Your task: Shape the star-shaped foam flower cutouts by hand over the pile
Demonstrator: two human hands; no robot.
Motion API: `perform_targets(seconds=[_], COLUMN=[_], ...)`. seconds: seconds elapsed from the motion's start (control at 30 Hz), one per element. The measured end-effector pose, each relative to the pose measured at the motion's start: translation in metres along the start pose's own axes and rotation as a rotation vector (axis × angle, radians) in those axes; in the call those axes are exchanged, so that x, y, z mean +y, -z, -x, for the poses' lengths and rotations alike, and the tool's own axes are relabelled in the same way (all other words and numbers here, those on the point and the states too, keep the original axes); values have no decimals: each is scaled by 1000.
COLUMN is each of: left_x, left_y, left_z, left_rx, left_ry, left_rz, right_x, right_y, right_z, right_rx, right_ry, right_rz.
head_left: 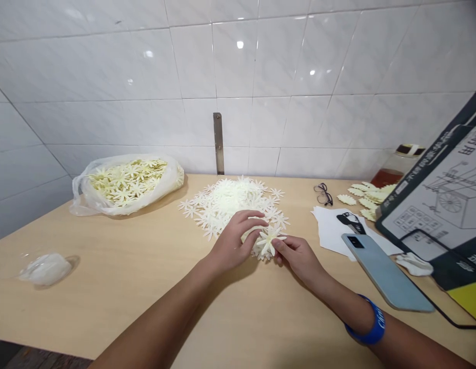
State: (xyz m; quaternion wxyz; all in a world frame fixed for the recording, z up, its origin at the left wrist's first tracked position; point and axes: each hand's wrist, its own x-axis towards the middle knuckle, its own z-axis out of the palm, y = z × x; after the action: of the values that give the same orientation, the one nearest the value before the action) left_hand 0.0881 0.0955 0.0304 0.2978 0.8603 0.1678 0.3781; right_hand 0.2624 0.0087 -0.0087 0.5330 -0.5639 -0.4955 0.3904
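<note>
A pale cream flower cutout (268, 241) with long narrow petals is pinched between the thumb and fingers of my right hand (297, 256). It lies tilted over a small bunch of similar cutouts, which it partly hides. Just left of it is my left hand (238, 238), its fingers curved and apart, with no cutout visible in its grasp. Some of its fingertips reach over the near edge of a loose heap of flower cutouts (232, 197). My right wrist wears a blue wristband (371, 323).
An open plastic bag (171, 179) of yellowish flower cutouts stands back left, a clear wrapped white bundle (45, 269) front left. To the right are glasses (323, 195), paper (326, 225), a phone (388, 271), scalloped pieces (371, 195), a jar (395, 166) and a leaning printed box (445, 189).
</note>
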Motion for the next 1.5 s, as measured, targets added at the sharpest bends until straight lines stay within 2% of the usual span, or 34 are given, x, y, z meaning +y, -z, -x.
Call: perform_targets(seconds=[0.07, 0.23, 0.4, 0.47, 0.83, 1.17, 1.27, 1.43, 1.5], left_x=[6, 14, 11, 9, 1, 7, 6, -5, -10], left_y=[-1, 1, 0, -4, -9, -15, -16, -4, 1], left_z=[2, 3, 0, 0, 0, 2, 0, -9, -12], left_rx=[-35, 39, -107, -117, 2, 13, 108, 509, 513], left_ry=[-73, -87, -146, -132, 33, 70, 154, 441, 593], left_rz=[35, 30, -100, -99, -59, -34, 78, 451, 637], right_x=[1, 1, -1, -2, -6, -3, -6, -9, -8], right_y=[0, 1, 0, 0, -3, -3, -5, -6, -5], right_z=[0, 0, 0, 0, 2, 4, 4, 4, 4], right_rx=[-8, 18, 22, 14, -30, -34, -42, -22, -17], right_ry=[0, -5, -1, -2, 13, 51, 43, 33, 33], right_rz=[-20, -21, -37, -40, -18, 25, 30, 24, 7])
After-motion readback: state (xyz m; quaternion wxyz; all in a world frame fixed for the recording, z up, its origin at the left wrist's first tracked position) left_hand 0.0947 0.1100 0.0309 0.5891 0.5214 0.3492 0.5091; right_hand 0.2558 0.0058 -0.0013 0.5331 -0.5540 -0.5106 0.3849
